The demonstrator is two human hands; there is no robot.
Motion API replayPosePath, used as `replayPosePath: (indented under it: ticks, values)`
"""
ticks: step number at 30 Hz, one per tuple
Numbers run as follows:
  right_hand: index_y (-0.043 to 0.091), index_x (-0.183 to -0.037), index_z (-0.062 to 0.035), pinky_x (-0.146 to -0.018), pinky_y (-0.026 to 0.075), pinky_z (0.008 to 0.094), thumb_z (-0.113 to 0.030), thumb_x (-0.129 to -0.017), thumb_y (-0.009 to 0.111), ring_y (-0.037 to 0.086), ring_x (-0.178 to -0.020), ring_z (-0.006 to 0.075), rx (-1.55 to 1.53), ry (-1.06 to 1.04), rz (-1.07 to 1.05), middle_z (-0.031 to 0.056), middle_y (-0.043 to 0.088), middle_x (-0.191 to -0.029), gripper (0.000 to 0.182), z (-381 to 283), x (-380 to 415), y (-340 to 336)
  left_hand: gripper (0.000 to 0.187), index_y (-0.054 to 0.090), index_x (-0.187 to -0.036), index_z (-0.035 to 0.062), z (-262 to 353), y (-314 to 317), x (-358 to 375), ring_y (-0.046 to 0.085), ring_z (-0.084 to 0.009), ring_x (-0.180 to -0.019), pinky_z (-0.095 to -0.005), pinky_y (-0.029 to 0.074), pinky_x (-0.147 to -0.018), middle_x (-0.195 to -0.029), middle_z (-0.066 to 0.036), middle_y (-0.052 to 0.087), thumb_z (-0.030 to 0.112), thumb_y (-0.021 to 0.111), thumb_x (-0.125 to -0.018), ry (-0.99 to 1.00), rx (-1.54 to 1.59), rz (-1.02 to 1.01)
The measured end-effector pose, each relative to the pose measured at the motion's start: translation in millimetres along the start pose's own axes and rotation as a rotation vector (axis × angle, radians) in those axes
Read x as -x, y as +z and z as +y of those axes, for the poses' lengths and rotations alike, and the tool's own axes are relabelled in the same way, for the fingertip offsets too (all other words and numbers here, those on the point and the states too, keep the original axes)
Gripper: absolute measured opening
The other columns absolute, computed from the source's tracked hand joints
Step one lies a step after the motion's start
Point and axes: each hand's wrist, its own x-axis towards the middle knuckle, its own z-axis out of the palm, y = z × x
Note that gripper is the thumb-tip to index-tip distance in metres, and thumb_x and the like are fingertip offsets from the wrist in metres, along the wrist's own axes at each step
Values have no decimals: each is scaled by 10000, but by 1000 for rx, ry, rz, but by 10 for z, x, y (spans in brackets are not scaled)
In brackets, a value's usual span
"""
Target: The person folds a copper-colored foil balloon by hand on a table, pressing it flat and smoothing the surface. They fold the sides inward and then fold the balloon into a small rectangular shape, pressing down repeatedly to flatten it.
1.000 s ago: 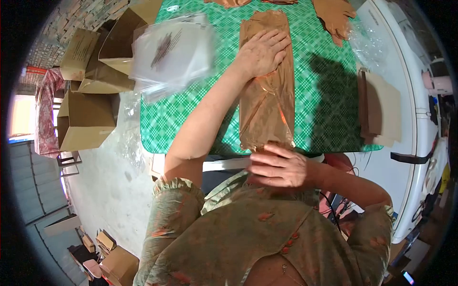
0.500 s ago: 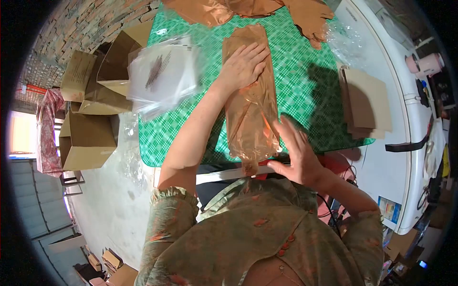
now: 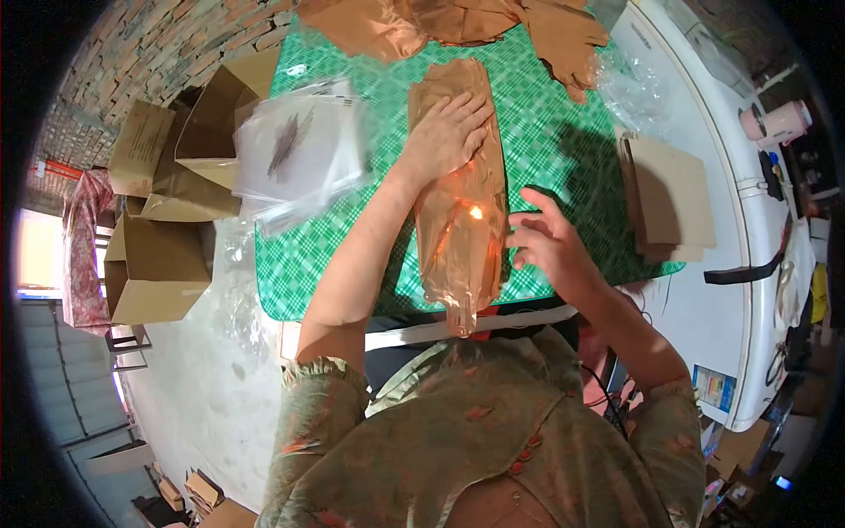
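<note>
A copper-coloured foil balloon (image 3: 451, 251), folded into a long flat strip, lies on the green checked table cover (image 3: 546, 158). Its narrow tail hangs over the near edge, toward my body. My left hand (image 3: 447, 136) is spread flat on the upper part of the foil, fingers pointing away from me. Just off the strip's right side is my right hand (image 3: 547, 242), raised, with its fingers loosely bent and apart and nothing in them. Light glints brightly off the middle of the foil.
More copper foil pieces (image 3: 475, 19) lie at the far edge. Clear plastic sleeves (image 3: 304, 145) are stacked at the left, near open cardboard boxes (image 3: 163, 268). Beige card sheets (image 3: 671, 198) sit at the right, beside a white appliance (image 3: 726, 202). Crumpled clear plastic (image 3: 632, 88) lies behind them.
My right hand has lifted from the lower right edge of the foil and moved up beside its middle, fingers curling. The foil's lower end lies flatter. My left hand stays pressed on top.
</note>
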Motion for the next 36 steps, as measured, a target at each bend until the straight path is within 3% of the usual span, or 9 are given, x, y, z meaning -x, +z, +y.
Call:
replayPosePath:
  ticks: [4,5,8,9,15,19,23,29,36]
  values:
    - [232,-1677,-67,-754,587,331,44,-999,612,687,-977,210,209,-234,-76,190,538,-1349,786,56,-161,36,572,459,-1634,121,-14,9,10,356,-314,-1590,-488,237,-1322,-1705,-99,432,372,430,-1121,6,-1,1]
    - [323,-1646,-58,-762,582,331,126,-944,586,687,-955,225,252,-312,-50,173,553,-1274,771,77,-169,91,576,454,-1638,122,-6,13,9,353,-314,-1592,-488,234,-1323,-1708,-99,427,372,432,-1119,-9,10,-7]
    - [456,-1575,-41,-799,584,353,151,-880,592,688,-972,285,815,-736,-43,181,553,-1258,734,129,-304,12,585,441,-1646,125,-1,-14,4,341,-313,-1598,-487,227,-1326,-1716,-98,414,371,437,-1115,-38,21,-29]
    - [565,-1494,-36,-844,581,377,159,-828,609,665,-1025,342,898,-860,-18,184,559,-1254,695,93,-329,28,586,439,-1647,127,-9,-10,1,337,-312,-1600,-487,224,-1327,-1718,-97,411,370,439,-1114,-36,17,-32]
    - [670,-1392,-70,-993,528,459,32,-854,702,608,-1253,338,1347,-1154,77,155,604,-1312,549,-69,-510,-24,592,426,-1656,134,-24,-3,-8,321,-306,-1607,-486,209,-1332,-1729,-85,394,365,446,-1112,-38,11,-41]
    - [690,-1332,-44,-1082,498,486,-88,-914,667,581,-1353,331,1431,-1238,9,147,651,-1356,421,-116,-623,-10,588,425,-1658,139,-21,-18,-17,317,-306,-1609,-492,206,-1333,-1734,-75,387,367,447,-1116,-41,20,-56]
    - [691,-1315,-8,-1200,463,497,-77,-907,660,639,-1316,336,1380,-1219,-73,163,704,-1344,415,8,-707,-62,574,433,-1654,144,3,-46,-7,320,-306,-1607,-496,215,-1330,-1729,-71,394,355,459,-1121,-44,21,-47]
    - [694,-1331,-8,-1198,467,484,-62,-926,629,639,-1341,325,1285,-1130,-120,149,708,-1369,413,52,-629,-155,566,447,-1644,133,85,-26,56,342,-327,-1594,-509,239,-1318,-1712,-82,420,332,484,-1116,-21,16,-31]
    - [697,-1306,-18,-1200,467,476,-94,-935,666,636,-1342,313,1296,-1133,-197,144,713,-1338,379,261,-79,-118,571,471,-1620,89,608,-92,501,368,-325,-1580,-507,261,-1308,-1689,-111,447,294,530,-1091,-17,-19,-6]
